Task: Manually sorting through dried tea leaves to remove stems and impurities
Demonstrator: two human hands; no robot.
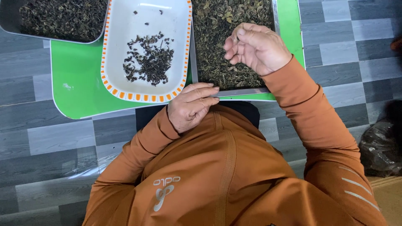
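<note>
Dried, crinkled tea leaves are heaped in a rectangular metal tray on the green bench. Above them, the right hand is curled, fingertips pinched together. The tray's near rim is touched by the loosely closed left hand.

Three leaf trays, two hands

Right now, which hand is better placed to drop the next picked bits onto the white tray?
Probably the right hand: it hovers over the leaf tray with fingertips pinched together, though any bit between them is hidden. The left hand rests on that tray's near rim, below the white tray.
</note>
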